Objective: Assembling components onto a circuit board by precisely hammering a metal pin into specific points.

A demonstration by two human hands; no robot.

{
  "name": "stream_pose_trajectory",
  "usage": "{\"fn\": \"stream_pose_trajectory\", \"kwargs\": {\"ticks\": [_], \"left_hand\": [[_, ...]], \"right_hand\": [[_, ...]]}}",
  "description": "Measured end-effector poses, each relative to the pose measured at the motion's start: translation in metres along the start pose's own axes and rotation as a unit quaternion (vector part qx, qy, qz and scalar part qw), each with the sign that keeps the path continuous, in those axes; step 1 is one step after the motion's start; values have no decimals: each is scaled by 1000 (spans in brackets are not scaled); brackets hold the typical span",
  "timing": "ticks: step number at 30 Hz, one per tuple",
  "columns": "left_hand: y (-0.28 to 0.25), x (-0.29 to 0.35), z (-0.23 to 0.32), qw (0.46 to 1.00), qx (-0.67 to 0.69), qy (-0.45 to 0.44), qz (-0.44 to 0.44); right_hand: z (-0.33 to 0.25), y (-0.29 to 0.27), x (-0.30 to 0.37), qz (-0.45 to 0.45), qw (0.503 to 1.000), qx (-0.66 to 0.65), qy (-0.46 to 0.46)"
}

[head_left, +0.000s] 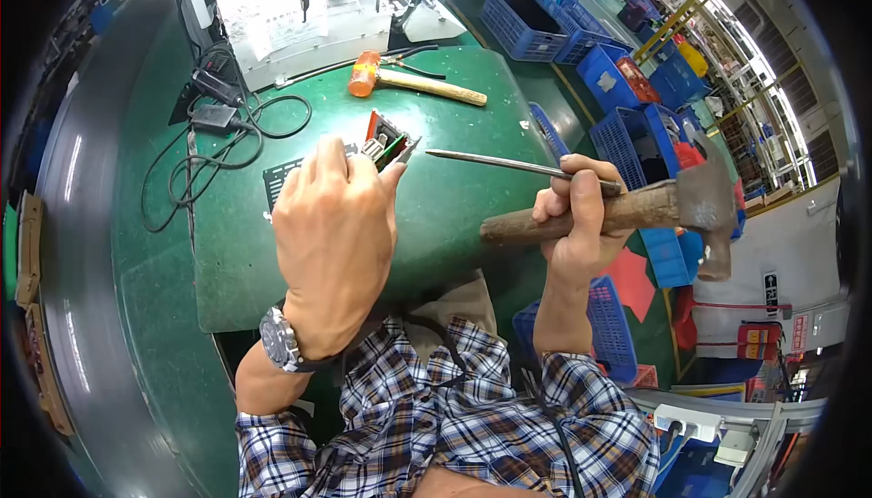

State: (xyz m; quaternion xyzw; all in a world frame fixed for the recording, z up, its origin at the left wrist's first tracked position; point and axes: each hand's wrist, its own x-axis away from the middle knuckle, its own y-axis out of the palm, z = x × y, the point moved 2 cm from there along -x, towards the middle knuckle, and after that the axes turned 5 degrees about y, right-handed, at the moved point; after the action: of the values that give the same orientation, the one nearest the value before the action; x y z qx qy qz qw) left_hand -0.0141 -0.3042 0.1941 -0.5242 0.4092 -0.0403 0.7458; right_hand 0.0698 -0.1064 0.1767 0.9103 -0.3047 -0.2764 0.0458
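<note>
While the right hand point(586, 216) grips a hammer point(647, 207), a red-lettered sign point(800, 333) shows.

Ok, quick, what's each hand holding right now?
Left hand: closed, apparently holding a small red-and-green part.
Right hand: closed around a hammer and metal rod.

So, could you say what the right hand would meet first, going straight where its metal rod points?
Its metal rod would likely first touch the pointed metal tip by the left hand, though depth is unclear.
</note>
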Motion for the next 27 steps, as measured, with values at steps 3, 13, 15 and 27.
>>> {"fn": "stream_pose_trajectory", "kwargs": {"ticks": [3,13,15,27], "left_hand": [[-2,-2,-4,1000,-15,-10,1],[-1,-11,-16,999,-6,-28,-16],[-1,-11,-17,999,-7,-28,-17],[-7,-16,-17,998,6,-30,-54]], "right_hand": [[4,5,-4,-19,999,-19,-18],[19,25,-9,-49,996,46,-62],[20,26,-10,-46,995,60,-70],[20,31,-16,-69,994,56,-66]]}}
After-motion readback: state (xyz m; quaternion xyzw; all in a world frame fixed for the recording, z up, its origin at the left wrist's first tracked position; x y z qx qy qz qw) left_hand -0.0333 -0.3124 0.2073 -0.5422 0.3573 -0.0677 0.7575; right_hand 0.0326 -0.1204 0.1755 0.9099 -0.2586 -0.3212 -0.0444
